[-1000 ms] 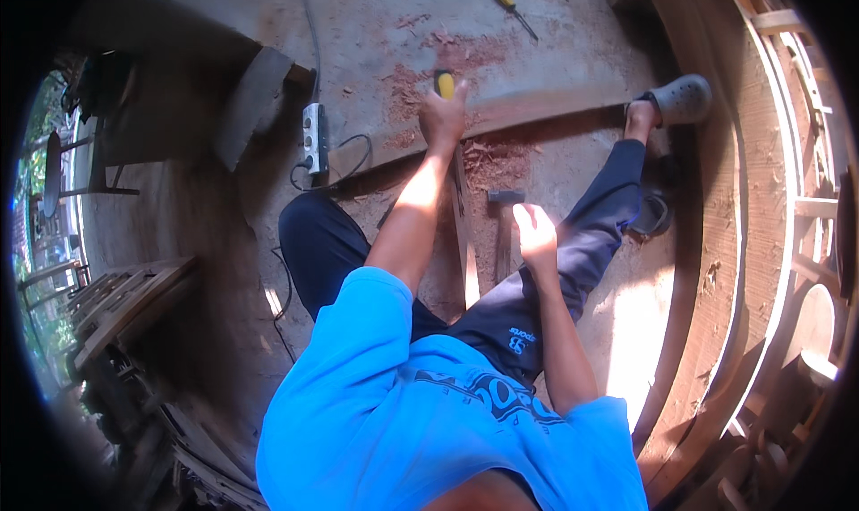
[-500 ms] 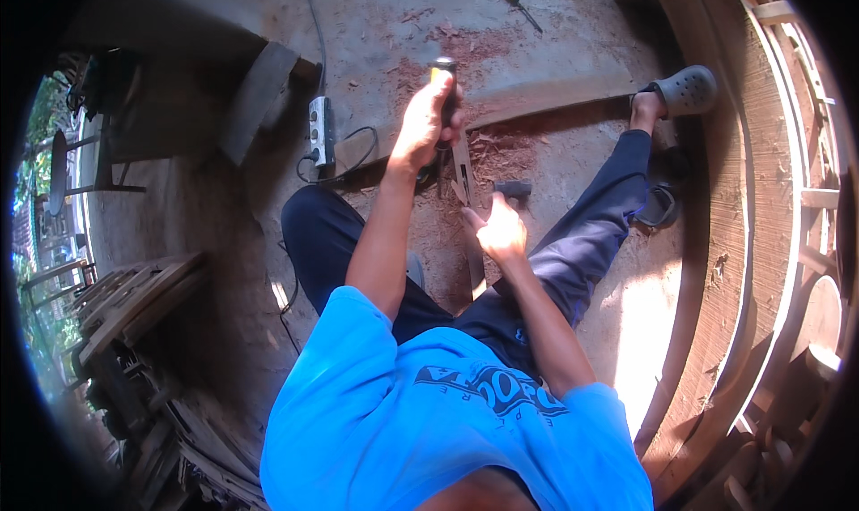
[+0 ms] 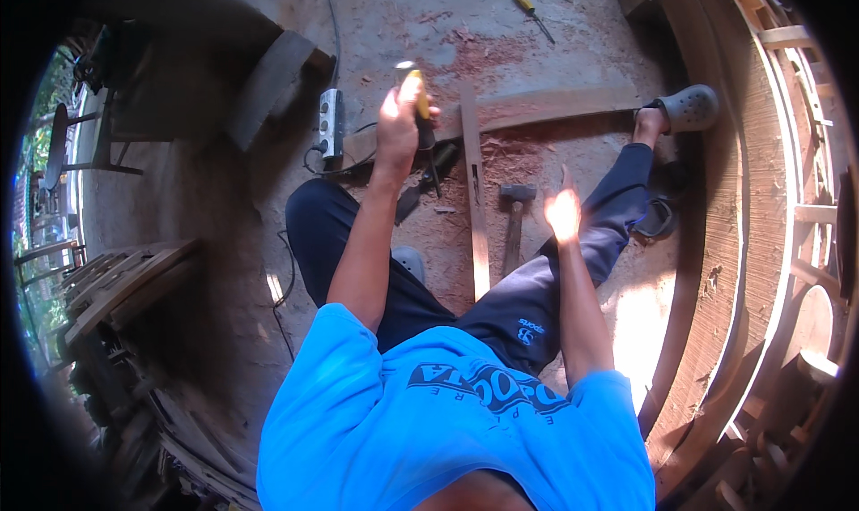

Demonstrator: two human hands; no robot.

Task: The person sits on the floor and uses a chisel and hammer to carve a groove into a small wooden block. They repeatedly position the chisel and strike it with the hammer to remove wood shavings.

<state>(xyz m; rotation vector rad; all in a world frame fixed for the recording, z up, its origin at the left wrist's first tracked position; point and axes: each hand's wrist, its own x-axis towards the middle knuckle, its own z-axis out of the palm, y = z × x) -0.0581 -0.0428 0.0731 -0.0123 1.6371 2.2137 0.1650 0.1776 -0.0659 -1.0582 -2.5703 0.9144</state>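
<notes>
My left hand (image 3: 398,126) is closed round the yellow-and-black handle of a chisel (image 3: 422,108) with a shiny end cap. The thin dark shaft points down toward the floor, left of a narrow wooden strip (image 3: 473,180) and apart from it. This strip has a dark slot cut in it and runs from between my legs up to a wider board. My right hand (image 3: 563,212) hovers above my right thigh, fingers stretched out, with nothing seen in it. Between that hand and the strip lies a hammer (image 3: 514,220), its dark head pointing away from me.
Across the floor lies a wider board (image 3: 555,104), with reddish shavings (image 3: 510,157) around it. A white power strip (image 3: 331,124) with a cord sits at left. Farther off is a yellow-handled screwdriver (image 3: 534,15). A large timber (image 3: 716,269) runs along the right; stacked wood (image 3: 134,287) stands left.
My left hand has moved left with the chisel, off the slotted strip. The right hand has pulled away to the right from the strip, uncovering the hammer.
</notes>
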